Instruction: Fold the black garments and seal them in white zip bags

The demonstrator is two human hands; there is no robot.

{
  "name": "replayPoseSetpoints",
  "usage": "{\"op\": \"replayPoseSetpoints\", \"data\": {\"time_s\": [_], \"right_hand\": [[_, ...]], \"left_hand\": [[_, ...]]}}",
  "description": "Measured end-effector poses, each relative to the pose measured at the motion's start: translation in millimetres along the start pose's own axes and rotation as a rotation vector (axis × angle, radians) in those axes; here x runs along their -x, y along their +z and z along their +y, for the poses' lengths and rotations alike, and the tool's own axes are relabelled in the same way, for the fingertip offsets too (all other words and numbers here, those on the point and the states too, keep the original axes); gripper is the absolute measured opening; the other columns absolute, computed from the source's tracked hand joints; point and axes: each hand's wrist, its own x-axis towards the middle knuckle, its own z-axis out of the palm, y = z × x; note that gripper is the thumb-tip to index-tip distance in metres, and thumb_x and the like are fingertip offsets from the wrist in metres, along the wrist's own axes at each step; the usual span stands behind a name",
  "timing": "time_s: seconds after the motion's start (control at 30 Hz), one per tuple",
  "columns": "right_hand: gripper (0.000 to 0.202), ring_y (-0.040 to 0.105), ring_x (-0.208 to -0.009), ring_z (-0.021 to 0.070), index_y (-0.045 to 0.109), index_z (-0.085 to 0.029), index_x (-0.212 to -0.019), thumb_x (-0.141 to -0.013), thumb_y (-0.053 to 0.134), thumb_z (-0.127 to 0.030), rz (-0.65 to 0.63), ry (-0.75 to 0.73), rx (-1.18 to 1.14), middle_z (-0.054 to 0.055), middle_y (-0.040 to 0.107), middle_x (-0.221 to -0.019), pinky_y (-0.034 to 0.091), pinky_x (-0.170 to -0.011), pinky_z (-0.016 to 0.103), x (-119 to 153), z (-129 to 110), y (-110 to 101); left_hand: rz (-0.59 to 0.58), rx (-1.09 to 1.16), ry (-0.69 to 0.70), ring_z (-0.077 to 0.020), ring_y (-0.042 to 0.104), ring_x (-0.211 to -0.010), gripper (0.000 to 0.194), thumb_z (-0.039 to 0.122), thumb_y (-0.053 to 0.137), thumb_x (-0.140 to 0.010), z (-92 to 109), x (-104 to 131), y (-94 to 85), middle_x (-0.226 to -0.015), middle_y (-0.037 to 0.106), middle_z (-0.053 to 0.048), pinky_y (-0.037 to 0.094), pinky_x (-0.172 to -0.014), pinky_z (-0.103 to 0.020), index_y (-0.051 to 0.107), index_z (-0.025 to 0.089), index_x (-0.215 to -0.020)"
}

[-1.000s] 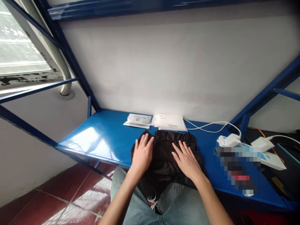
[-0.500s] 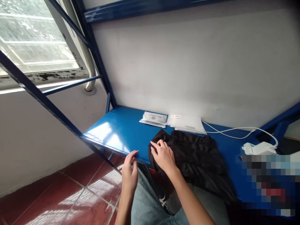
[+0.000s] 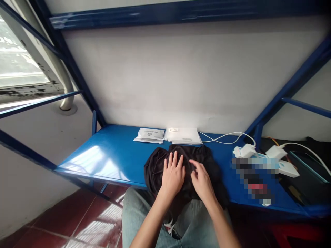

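A crumpled black garment (image 3: 207, 163) lies on the blue table (image 3: 129, 162) and hangs over its front edge above my lap. My left hand (image 3: 172, 175) rests flat on the garment's left half with fingers spread. Just to its right, my right hand (image 3: 203, 181) is over the cloth, its index finger stretched out and the others slightly curled. Behind the garment are a small white packet (image 3: 150, 135) and a larger white packet (image 3: 184, 135), side by side near the wall.
White cables run to a power strip (image 3: 287, 167) with chargers (image 3: 248, 151) on the right. A phone (image 3: 309, 165) lies beyond on a black surface. Blue metal bars (image 3: 165, 13) frame the table above and at both sides.
The view has turned right. My left hand has moved from the table's front edge onto the garment. My right hand has shifted right over the cloth, and the garment's left part is more bunched.
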Motion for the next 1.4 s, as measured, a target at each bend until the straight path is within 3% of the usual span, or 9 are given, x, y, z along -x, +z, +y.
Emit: {"op": "replayPoseSetpoints", "data": {"time_s": [0.1, 0.23, 0.43, 0.67, 0.83, 1.0, 1.17, 1.27, 1.4], "right_hand": [[0.04, 0.07, -0.111, 0.0271, 0.075, -0.021, -0.118, -0.094, 0.043, -0.021, -0.017, -0.05, 0.179, 0.015, 0.065, -0.129, 0.061, -0.095, 0.044, 6, 3, -8], [0.046, 0.06, -0.134, 0.0255, 0.068, -0.021, -0.136, -0.1, 0.039, -0.022, -0.013, -0.16, 0.178, 0.011, 0.062, -0.146, 0.049, -0.115, 0.043, -9, -31, -3], [0.06, 0.047, -0.148, 0.0306, 0.034, -0.016, -0.163, -0.108, 0.035, -0.04, -0.295, -0.09, 0.238, 0.016, 0.04, -0.165, 0.05, -0.113, 0.048, -13, -47, 41], [0.069, 0.028, -0.157, 0.0337, 0.032, -0.025, -0.164, -0.099, 0.054, -0.026, -0.36, -0.097, 0.331, 0.014, 0.035, -0.168, 0.036, -0.123, 0.054, -2, -45, 53], [0.066, 0.046, -0.148, 0.021, 0.039, -0.031, -0.16, -0.096, 0.039, -0.012, -0.299, -0.141, -0.008, 0.006, 0.048, -0.161, 0.04, -0.122, 0.044, -28, -53, 24], [0.051, 0.053, -0.142, 0.0227, 0.049, -0.03, -0.149, -0.099, 0.044, -0.025, -0.015, -0.021, -0.308, 0.007, 0.058, -0.151, 0.04, -0.122, 0.048, -37, -20, -17], [0.055, 0.051, -0.143, 0.0283, 0.046, -0.023, -0.15, -0.095, 0.045, -0.025, 0.23, 0.051, -0.073, 0.014, 0.053, -0.153, 0.043, -0.118, 0.054, -14, 29, -54], [0.065, 0.04, -0.152, 0.0271, 0.043, -0.024, -0.155, -0.09, 0.042, -0.015, 0.174, 0.009, 0.199, 0.012, 0.048, -0.159, 0.034, -0.124, 0.057, 1, 44, -64], [0.057, 0.041, -0.152, 0.0279, 0.056, -0.026, -0.148, -0.095, 0.035, -0.015, -0.116, 0.056, 0.377, 0.009, 0.045, -0.163, 0.034, -0.122, 0.059, 10, 48, -68]], "left_hand": [[-0.031, -0.04, -0.002, -0.0343, 0.025, -0.158, 0.051, 0.026, 0.047, -0.101, -3, 1, 14.1, -0.166, 0.037, -0.013, 0.026, -0.124, -0.067, 0.052, 0.021, -0.151], [-0.077, 0.212, -0.018, -0.0318, 0.027, -0.158, 0.052, 0.029, 0.048, -0.1, -17, -1, 13.3, -0.165, 0.039, -0.011, 0.02, -0.126, -0.066, 0.051, 0.026, -0.152], [0.379, 0.947, -0.392, -0.0255, 0.038, -0.153, 0.053, 0.035, 0.041, -0.104, -47, 1, 17.1, -0.164, 0.042, -0.009, 0.033, -0.126, -0.046, 0.047, 0.022, -0.155], [0.375, 1.139, -0.362, -0.0261, 0.052, -0.143, 0.051, 0.05, 0.044, -0.106, -48, 5, 18.3, -0.152, 0.057, -0.011, 0.038, -0.124, -0.044, 0.058, 0.021, -0.146], [0.281, 0.988, -0.355, -0.0261, 0.047, -0.147, 0.057, 0.054, 0.037, -0.108, -40, -2, 8.3, -0.156, 0.054, -0.011, 0.035, -0.125, -0.046, 0.051, 0.021, -0.152], [0.165, 0.693, -0.125, -0.0242, 0.05, -0.145, 0.05, 0.031, 0.035, -0.107, 12, -18, 9.3, -0.155, 0.054, -0.011, 0.038, -0.124, -0.045, 0.047, 0.021, -0.155], [0.015, 0.325, 0.059, -0.0278, 0.035, -0.155, 0.053, 0.027, 0.037, -0.106, 62, -26, 38.1, -0.161, 0.046, -0.011, 0.033, -0.125, -0.057, 0.042, 0.021, -0.158], [-0.058, 0.14, 0.092, -0.0321, 0.033, -0.155, 0.05, 0.03, 0.04, -0.105, 71, -22, 55.9, -0.162, 0.044, -0.012, 0.033, -0.124, -0.061, 0.049, 0.021, -0.154], [-0.117, 0.092, 0.107, -0.0308, 0.03, -0.156, 0.049, 0.031, 0.039, -0.106, 68, -19, 61.2, -0.165, 0.04, -0.009, 0.03, -0.125, -0.06, 0.05, 0.022, -0.153]]}}
